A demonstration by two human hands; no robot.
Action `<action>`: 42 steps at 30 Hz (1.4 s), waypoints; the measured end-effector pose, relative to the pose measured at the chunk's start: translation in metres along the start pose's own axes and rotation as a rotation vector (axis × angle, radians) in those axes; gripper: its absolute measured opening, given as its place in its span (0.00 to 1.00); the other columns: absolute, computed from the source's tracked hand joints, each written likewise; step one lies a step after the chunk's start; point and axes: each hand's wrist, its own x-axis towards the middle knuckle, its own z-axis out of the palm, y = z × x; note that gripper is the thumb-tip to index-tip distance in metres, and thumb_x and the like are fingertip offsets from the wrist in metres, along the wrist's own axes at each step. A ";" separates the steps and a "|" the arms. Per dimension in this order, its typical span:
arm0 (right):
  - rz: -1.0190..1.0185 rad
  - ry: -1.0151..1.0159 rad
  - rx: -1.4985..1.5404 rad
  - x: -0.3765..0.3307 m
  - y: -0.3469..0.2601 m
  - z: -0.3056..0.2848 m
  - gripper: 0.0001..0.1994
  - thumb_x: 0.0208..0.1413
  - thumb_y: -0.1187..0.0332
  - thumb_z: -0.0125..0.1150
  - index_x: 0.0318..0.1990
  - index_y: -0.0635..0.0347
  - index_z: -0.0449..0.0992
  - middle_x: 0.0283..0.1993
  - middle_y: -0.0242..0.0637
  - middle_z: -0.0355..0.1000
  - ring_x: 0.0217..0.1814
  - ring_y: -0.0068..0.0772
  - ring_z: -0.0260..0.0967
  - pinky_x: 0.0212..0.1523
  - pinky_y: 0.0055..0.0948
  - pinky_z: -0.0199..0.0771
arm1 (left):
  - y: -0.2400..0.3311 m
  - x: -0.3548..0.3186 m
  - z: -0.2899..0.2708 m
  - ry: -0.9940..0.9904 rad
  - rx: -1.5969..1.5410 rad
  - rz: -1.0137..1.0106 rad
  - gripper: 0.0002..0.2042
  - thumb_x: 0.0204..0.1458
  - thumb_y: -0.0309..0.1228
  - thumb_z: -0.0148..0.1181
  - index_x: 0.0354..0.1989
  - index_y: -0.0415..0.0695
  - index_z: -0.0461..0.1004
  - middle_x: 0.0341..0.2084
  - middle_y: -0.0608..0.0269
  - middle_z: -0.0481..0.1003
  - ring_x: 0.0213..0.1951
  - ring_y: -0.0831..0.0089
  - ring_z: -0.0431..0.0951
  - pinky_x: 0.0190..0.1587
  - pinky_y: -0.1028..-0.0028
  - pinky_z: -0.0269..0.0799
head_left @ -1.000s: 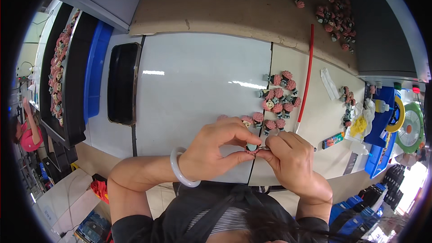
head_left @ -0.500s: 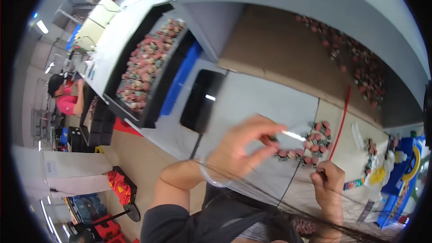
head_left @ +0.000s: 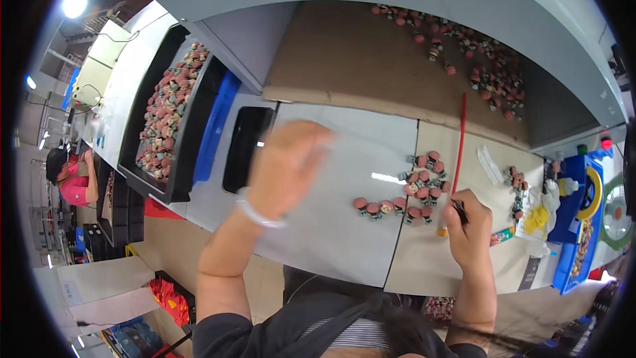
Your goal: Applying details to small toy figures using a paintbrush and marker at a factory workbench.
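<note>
My left hand [head_left: 288, 169], smeared by motion, is over the white tabletop [head_left: 331, 238] next to a black phone [head_left: 246, 149]. Whether its fingers hold anything cannot be made out. At the right, my right hand [head_left: 472, 232] is closed with a small dark thing [head_left: 460, 211] at its thumb and fingertips; its kind is unclear. Just left of that hand lies a cluster of small figurines [head_left: 424, 182] with pinkish-red tops and dark green-grey bottoms. A short row of the same figurines [head_left: 379, 208] trails off to the left. A thin red rod [head_left: 460, 139] reaches up from beside my right hand.
A black tray [head_left: 179, 179] full of figurines stands at the left on a blue bin [head_left: 217, 126]. More figurines [head_left: 493, 69] lie on a brown board [head_left: 344, 59] under a grey hood. Right: a blue crate [head_left: 571, 258] and yellow tape roll [head_left: 589, 192]. A person in pink [head_left: 74, 189] sits far left.
My left hand has moved left, away from the figurine row toward the phone. My right hand stays closed near the cluster. The whole view has shifted, with the scene sliding left.
</note>
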 end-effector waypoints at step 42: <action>0.356 -0.372 0.825 -0.012 -0.003 0.027 0.12 0.50 0.65 0.55 0.37 0.63 0.63 0.27 0.32 0.64 0.23 0.15 0.57 0.21 0.15 0.56 | 0.062 -0.047 0.055 -0.418 -1.379 -0.477 0.20 0.39 0.15 0.61 0.44 0.38 0.68 0.42 0.57 0.66 0.43 0.69 0.72 0.46 0.72 0.71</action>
